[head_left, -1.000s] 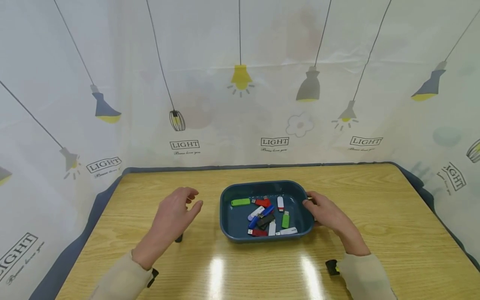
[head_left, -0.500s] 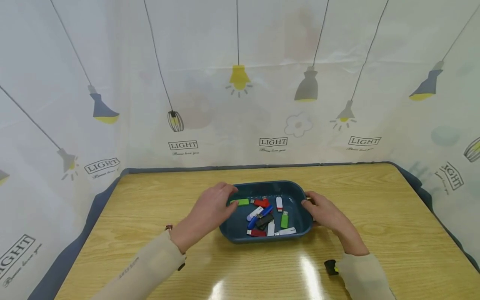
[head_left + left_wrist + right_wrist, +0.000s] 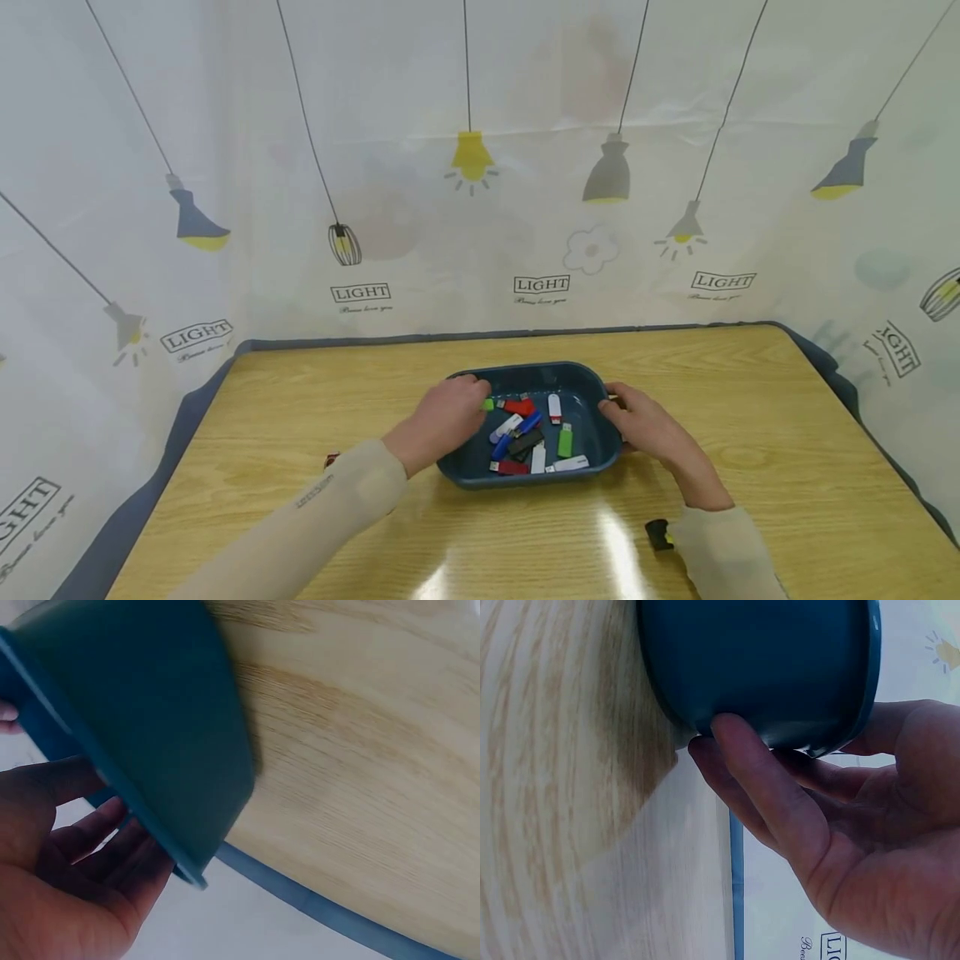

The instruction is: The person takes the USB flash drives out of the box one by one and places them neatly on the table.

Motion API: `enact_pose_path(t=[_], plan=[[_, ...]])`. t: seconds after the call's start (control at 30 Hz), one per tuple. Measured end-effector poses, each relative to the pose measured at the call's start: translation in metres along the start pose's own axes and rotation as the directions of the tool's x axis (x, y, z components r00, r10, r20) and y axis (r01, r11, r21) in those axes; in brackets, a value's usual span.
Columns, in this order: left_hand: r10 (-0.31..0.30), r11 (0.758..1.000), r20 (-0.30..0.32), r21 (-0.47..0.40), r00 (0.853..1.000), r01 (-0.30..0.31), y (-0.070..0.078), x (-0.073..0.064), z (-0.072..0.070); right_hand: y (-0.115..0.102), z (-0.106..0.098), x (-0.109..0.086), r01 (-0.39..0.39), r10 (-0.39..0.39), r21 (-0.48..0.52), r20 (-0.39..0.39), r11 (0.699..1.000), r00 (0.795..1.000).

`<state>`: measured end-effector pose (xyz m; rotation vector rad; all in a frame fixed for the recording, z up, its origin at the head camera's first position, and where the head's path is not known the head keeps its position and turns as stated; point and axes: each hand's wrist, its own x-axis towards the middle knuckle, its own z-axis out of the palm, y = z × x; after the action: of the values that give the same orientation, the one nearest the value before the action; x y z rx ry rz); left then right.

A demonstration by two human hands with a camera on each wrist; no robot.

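A dark blue rectangular bin holds several loose USB flash drives. My left hand reaches over its left rim with curled fingers, holding a green USB flash drive, of which only one end shows. In the left wrist view, the fingertips of that hand are hidden behind the bin wall. With the thumb over the right rim and fingers against the outside, my right hand grips the bin. The right wrist view shows fingers under the bin's outer wall.
Among the drives are red, black, white and a second green drive. A small dark red item shows beside my left sleeve. The wooden table ends at a printed curtain.
My left hand has moved right from over the table into the bin, and its fingers have curled over the green flash drive. My right hand has stayed on the bin's rim.
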<state>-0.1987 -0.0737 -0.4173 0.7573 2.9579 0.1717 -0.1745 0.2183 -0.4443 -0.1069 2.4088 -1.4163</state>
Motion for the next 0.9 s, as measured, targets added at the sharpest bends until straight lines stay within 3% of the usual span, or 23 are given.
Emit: enact_pose_path(t=[0.6, 0.9], plan=[[0.063, 0.986, 0.086, 0.151, 0.994, -0.075, 0.001, 0.014, 0.02, -0.002, 0.001, -0.001, -0.007, 0.007, -0.006, -0.005, 1.0, 1.0], [0.072, 0.988, 0.097, 0.126, 0.993, -0.084, 0.0, 0.014, 0.022, -0.001, 0.001, 0.001, -0.004, 0.004, -0.023, -0.01, 1.0, 1.0]])
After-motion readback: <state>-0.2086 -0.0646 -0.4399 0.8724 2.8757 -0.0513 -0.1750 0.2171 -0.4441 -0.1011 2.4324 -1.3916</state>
